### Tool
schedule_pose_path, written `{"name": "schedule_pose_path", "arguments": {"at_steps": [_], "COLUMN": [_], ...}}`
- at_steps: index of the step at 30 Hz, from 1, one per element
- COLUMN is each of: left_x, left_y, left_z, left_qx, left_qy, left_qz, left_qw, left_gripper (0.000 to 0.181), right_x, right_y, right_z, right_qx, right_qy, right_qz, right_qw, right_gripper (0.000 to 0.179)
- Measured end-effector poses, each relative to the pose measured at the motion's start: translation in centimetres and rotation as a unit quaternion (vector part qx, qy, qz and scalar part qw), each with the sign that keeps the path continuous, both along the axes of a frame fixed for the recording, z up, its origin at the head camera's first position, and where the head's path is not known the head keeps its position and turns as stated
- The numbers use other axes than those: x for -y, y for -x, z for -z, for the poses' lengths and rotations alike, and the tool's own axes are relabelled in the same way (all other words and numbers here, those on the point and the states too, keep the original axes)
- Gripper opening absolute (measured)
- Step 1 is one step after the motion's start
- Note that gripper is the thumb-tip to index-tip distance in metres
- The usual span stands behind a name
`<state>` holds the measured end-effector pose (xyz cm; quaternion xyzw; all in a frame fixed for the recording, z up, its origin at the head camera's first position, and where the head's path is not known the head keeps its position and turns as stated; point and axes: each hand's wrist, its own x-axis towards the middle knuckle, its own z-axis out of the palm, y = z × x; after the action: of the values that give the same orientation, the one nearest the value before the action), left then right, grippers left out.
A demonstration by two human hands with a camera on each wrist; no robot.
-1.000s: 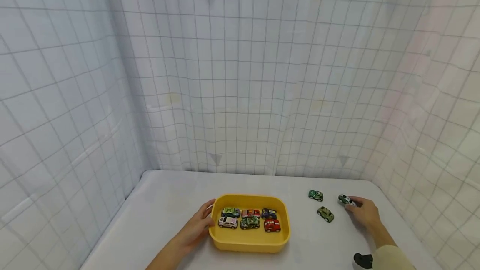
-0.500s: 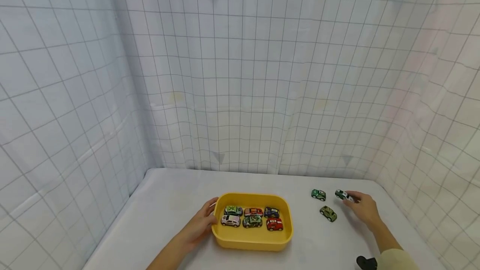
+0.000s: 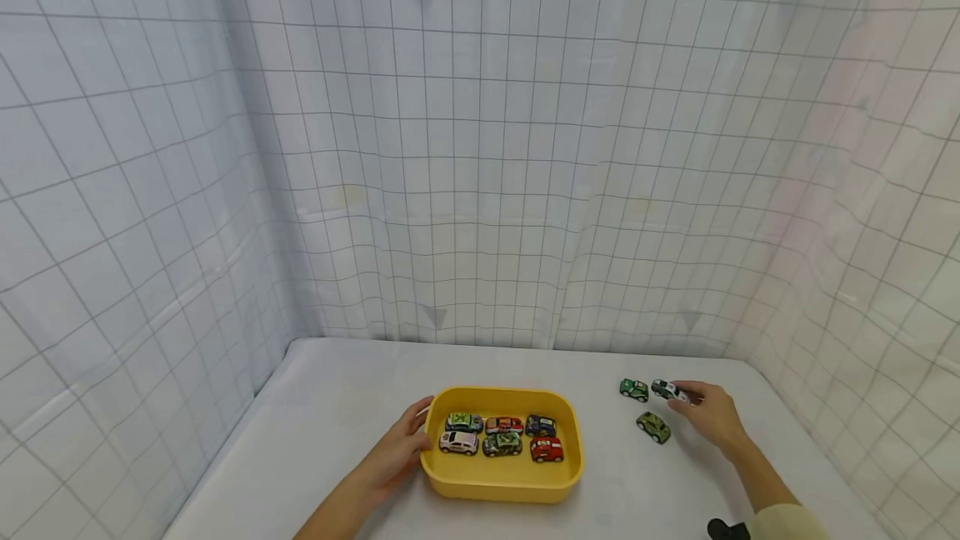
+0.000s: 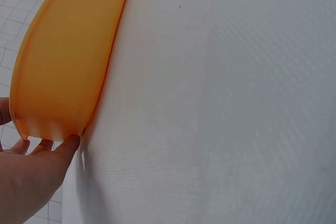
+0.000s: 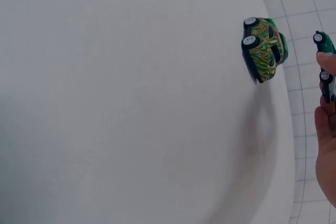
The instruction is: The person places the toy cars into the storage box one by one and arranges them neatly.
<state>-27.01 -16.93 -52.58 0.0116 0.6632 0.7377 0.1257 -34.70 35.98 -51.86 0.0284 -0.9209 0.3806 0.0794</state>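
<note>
At the left end of the yellow tray, my left hand grips the wall, thumb at the rim and fingers against the outside; the orange-looking wall fills the upper left of the left wrist view. My right hand pinches a green-and-white toy car by its rear, seen above the tabletop in the right wrist view. Just left of it stands a green toy car. A camouflage toy car sits nearer, its tiger-like stripes plain in the right wrist view.
Inside the tray are several toy cars in two rows, among them a red car and a pale pink car. A black object lies by the right sleeve. White gridded curtains enclose the white table.
My right hand has moved left with the green-and-white car, which now sits close to the green car. The left hand stays on the tray; the head view shifted slightly.
</note>
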Motion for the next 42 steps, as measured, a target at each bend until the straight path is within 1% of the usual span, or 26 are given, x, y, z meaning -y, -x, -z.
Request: {"name": "schedule_pose_path", "arguments": {"at_steps": [5,10,17,21,25,28,32,35,38,42], "left_x": [-0.1,0.0,-0.1,0.2,0.7,0.8,0.4,0.1,-0.1,0.0], "left_y": [0.0,0.1,0.2,0.0,-0.6,-0.7,-0.4,-0.1,0.1,0.2], "left_z": [-0.1,-0.1,-0.1,0.1,0.5,0.6,0.4,0.2,0.0,-0.1], "left_qx": [0.004,0.003,0.006,0.008,0.017,0.022,0.018,0.013,0.01,0.013], "left_qy": [0.0,-0.005,-0.004,-0.006,-0.002,-0.002,-0.005,-0.001,0.003,0.001], "left_qz": [-0.002,-0.003,-0.003,-0.005,-0.018,-0.021,-0.012,-0.012,-0.015,-0.015], "left_qw": [1.0,1.0,1.0,0.9999,0.9997,0.9995,0.9998,0.9998,0.9998,0.9998], "left_gripper": [0.084,0.084,0.084,0.085,0.086,0.086,0.086,0.085,0.084,0.084], "right_x": [1.1,2.7,4.7,6.5,8.8,10.2,11.4,12.3,13.4,15.0], "right_y": [-0.1,-0.3,-0.7,-0.9,-1.2,-1.6,-1.8,-1.9,-1.9,-2.1], "right_z": [-0.3,-0.9,-1.5,-1.3,-1.0,-1.0,-1.4,-1.9,-2.3,-2.4], "right_qx": [-0.007,-0.015,-0.04,-0.046,-0.037,-0.04,-0.063,-0.081,-0.097,-0.099], "right_qy": [0.004,0.018,0.029,0.035,0.037,0.042,0.05,0.04,0.022,0.013], "right_qz": [-0.012,-0.028,-0.054,-0.062,-0.088,-0.105,-0.127,-0.154,-0.172,-0.194], "right_qw": [0.9999,0.9994,0.9973,0.9964,0.9947,0.9928,0.9886,0.9839,0.98,0.9759], "right_gripper": [0.047,0.045,0.04,0.035,0.032,0.03,0.027,0.025,0.025,0.026]}}
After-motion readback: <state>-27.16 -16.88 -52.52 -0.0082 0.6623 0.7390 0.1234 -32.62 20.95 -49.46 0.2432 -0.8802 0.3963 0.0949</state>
